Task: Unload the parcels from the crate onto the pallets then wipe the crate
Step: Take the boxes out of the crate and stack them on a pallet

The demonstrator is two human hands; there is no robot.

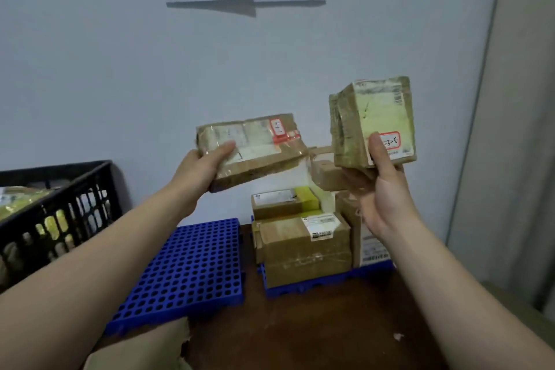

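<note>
Unloading underway: your left hand (207,165) is gripping a flat parcel (258,147), right hand (381,198) a boxy parcel (381,117), both raised over the counter (300,333); crate (60,207) is holding more, so you're likely needing the bare pallet (186,267) next.

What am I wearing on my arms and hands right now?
Nothing that shows. The left forearm and right forearm are bare, no sleeves in view. The left grip and right grip are bare hands: no gloves, rings, watch or wristband visible.

I see the flat parcel (258,153) and the upright parcel (378,117) are cardboard under glossy, wrinkled tape; the crate (60,200) is black plastic, the pallet (192,261) blue plastic.
</note>
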